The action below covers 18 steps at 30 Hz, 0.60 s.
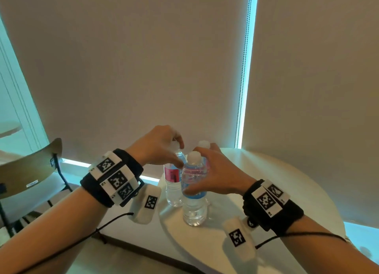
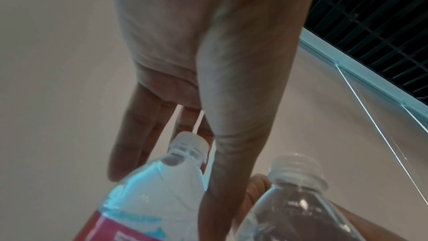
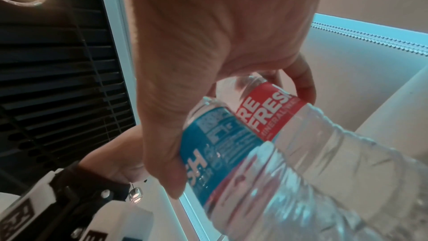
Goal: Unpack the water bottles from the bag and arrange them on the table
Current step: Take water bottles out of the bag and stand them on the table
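Three water bottles upright, clustered at near-left of round white surface (image 1: pixel 287 183). Right hand (image 1: pixel 221 175) – grip curled round blue-label bottle (image 1: pixel 193 191) and red-label bottle behind it (image 3: pixel 268 109). Left hand (image 1: pixel 158 146) above pink-label bottle (image 1: pixel 173 183), fingers (image 2: pixel 136 131) straight, spread round its cap. Bag out of view.

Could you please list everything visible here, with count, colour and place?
Blue-label bottle: one, clear with white cap, nearest on the table, upright.
Red-label bottles: two, clear with white caps, just behind the blue one; the further one is mostly hidden.
Table: one, white, round, by the blinds.
Chair: one, tan seat back on a dark frame, left of the table.
Blinds: beige, behind the table.
Left hand: fingers over a red-label bottle's cap.
Right hand: wrapped round the blue and rear bottles.
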Tool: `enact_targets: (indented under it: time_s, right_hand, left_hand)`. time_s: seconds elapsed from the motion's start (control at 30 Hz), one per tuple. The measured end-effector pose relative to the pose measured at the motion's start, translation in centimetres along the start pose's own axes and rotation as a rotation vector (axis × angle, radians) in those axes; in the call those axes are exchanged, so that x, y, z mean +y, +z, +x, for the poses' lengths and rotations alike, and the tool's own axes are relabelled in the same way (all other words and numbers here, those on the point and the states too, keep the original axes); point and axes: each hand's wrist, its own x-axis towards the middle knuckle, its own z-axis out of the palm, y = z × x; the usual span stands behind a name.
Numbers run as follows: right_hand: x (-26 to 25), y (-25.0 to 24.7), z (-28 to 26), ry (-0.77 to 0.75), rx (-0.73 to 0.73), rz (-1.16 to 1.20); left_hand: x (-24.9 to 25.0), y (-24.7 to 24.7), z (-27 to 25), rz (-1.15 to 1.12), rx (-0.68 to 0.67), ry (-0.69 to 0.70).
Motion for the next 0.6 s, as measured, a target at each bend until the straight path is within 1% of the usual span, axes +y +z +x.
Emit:
enact_targets:
  time_s: [0.27,0.47,0.6]
  right_hand:
    - [0.8,0.3,-0.5,0.021,0.0,0.049]
    - [1.1,0.7,-0.9,0.037,0.021,0.064]
    - [0.8,0.3,-1.4,0.046,0.015,0.076]
  left_hand:
    - [-0.1,0.6,-0.5,0.007,0.056,0.052]
    - [-0.1,0.4,-1.3,-0.055,0.113,0.047]
    - [-0.7,0.3,-1.5,-0.105,0.148,0.017]
